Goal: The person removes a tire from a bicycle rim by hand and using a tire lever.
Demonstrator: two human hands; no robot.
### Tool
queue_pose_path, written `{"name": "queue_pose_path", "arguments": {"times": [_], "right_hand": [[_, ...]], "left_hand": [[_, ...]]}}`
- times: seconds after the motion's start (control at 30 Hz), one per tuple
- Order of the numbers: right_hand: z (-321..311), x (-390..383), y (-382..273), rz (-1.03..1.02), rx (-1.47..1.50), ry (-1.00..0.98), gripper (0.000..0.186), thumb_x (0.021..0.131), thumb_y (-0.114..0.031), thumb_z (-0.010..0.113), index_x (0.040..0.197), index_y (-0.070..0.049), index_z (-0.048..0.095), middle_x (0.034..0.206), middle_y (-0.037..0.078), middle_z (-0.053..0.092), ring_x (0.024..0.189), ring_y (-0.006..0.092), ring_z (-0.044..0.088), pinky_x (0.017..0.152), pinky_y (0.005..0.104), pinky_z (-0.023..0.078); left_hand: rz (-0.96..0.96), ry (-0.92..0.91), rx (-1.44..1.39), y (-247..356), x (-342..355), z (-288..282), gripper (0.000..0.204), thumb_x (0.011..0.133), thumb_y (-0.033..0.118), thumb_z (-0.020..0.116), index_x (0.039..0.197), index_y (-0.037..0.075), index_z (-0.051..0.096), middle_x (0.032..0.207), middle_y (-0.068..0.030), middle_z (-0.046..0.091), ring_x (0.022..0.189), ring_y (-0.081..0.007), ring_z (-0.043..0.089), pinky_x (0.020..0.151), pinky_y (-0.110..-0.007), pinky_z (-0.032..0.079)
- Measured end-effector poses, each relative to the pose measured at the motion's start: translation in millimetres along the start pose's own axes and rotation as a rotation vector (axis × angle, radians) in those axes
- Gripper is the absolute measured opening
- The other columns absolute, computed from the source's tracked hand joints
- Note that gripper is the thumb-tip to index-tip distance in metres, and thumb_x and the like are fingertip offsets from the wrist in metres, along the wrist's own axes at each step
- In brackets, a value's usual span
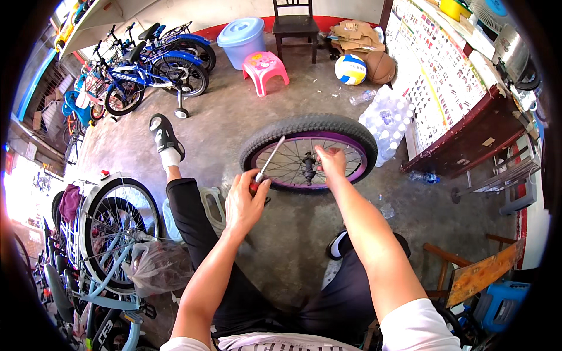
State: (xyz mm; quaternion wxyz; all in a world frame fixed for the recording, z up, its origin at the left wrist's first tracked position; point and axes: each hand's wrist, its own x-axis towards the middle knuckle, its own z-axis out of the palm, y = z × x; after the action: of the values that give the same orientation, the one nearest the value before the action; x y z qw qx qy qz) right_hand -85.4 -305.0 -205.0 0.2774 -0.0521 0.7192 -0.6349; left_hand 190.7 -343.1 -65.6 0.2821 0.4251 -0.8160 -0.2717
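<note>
A bicycle wheel (307,123) with a knobby black tyre and a purple rim leans tilted in front of me. Its dark hub (308,168) and thin spokes face me. My left hand (243,202) is closed around a screwdriver (273,157) with a dark red handle; the shaft slants up across the near-left part of the rim. On the wheel's right side, my right hand (332,164) has its fingers curled at the spokes beside the hub. Its fingertips are partly hidden, and it appears to grip the wheel there.
Blue children's bikes (158,67) stand far left, and a light-blue bicycle (111,266) is near left. A pink stool (264,70), lidded bucket (241,44) and chair (295,26) are at the back. Balls (351,70) and shrink-wrapped bottles (386,120) lie right of the wheel.
</note>
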Motion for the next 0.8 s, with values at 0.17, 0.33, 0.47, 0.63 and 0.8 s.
{"name": "queue_pose_path", "arguments": {"times": [0.17, 0.33, 0.47, 0.63, 0.8], "right_hand": [[2.3, -0.5, -7.0, -0.008, -0.029, -0.038, 0.053, 0.089, -0.025, 0.090, 0.118, 0.003, 0.055, 0.095, 0.007, 0.068, 0.073, 0.0123, 0.067, 0.053, 0.0284, 0.053], [14.6, -13.5, -15.0, 0.034, -0.049, -0.079, 0.063, 0.080, -0.033, 0.096, 0.115, 0.001, 0.056, 0.102, 0.010, 0.070, 0.082, 0.0168, 0.069, 0.058, 0.0333, 0.058], [14.4, -4.9, -8.7, 0.009, -0.077, -0.064, 0.067, 0.078, -0.036, 0.098, 0.117, 0.001, 0.058, 0.102, 0.010, 0.071, 0.083, 0.0173, 0.069, 0.060, 0.0335, 0.059], [16.3, -7.4, -13.8, 0.020, -0.084, -0.070, 0.067, 0.078, -0.036, 0.099, 0.115, 0.002, 0.059, 0.099, 0.010, 0.071, 0.079, 0.0166, 0.070, 0.056, 0.0323, 0.058], [7.9, -4.3, -13.6, 0.003, -0.072, -0.089, 0.064, 0.079, -0.034, 0.098, 0.114, 0.002, 0.058, 0.096, 0.009, 0.070, 0.077, 0.0145, 0.069, 0.055, 0.0314, 0.057]], "left_hand": [[0.016, -0.132, 0.088, -17.6, 5.4, -20.2, 0.038, 0.097, 0.021, 0.072, 0.135, 0.013, 0.070, 0.092, -0.0139, 0.063, 0.085, -0.0316, 0.065, 0.078, -0.042, 0.051], [0.131, -0.222, 0.329, -17.8, 53.9, -43.1, 0.038, 0.098, 0.031, 0.071, 0.133, 0.017, 0.074, 0.098, -0.0175, 0.070, 0.094, -0.0416, 0.071, 0.082, -0.050, 0.055], [0.095, -0.350, 0.418, -6.0, 77.9, -48.3, 0.041, 0.101, 0.039, 0.067, 0.135, 0.018, 0.074, 0.102, -0.0225, 0.076, 0.098, -0.0441, 0.073, 0.086, -0.054, 0.057], [-0.090, -0.328, 0.413, -1.2, 48.1, -21.0, 0.045, 0.102, 0.040, 0.064, 0.142, 0.019, 0.068, 0.103, -0.0239, 0.077, 0.099, -0.0463, 0.073, 0.088, -0.057, 0.057], [-0.113, -0.193, 0.170, -5.6, 27.6, -4.3, 0.045, 0.101, 0.031, 0.064, 0.143, 0.015, 0.067, 0.105, -0.0218, 0.078, 0.102, -0.0453, 0.073, 0.090, -0.053, 0.056]]}}
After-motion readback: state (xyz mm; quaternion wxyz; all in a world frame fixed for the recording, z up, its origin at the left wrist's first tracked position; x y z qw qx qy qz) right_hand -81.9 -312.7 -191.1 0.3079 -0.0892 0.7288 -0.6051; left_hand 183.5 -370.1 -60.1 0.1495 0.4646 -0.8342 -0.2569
